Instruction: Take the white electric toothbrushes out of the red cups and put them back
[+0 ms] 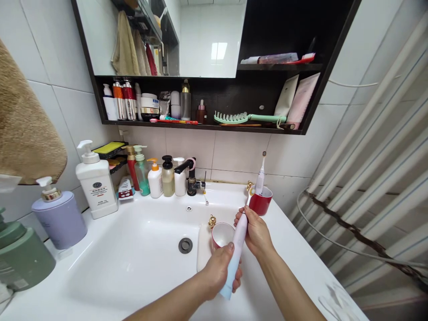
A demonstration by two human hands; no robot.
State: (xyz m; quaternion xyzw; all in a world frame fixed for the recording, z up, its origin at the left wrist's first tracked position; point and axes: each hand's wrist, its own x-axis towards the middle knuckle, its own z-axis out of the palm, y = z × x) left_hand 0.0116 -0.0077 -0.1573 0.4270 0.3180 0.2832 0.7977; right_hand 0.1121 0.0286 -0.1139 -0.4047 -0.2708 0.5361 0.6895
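My left hand (216,270) is wrapped round the lower handle of an electric toothbrush (237,247), which fades from pale pink to light blue. At the handle's top, my right hand (257,232) pinches the toothbrush where the white brush head begins. The toothbrush tilts up and to the right above the basin. Behind my left hand, a cup (222,232) with a white inside and gold handle sits in the basin, partly hidden. A red cup (264,206) stands on the rim beyond my right hand, with a second electric toothbrush (260,179) upright in it.
The white sink (133,267) has a dark drain (185,245) and a black faucet (191,176). Several pump bottles (154,180) line its back and left rim. Above hangs a dark mirror cabinet (200,126) holding toiletries and a green hairbrush (247,117). Pipes (374,142) run along the right.
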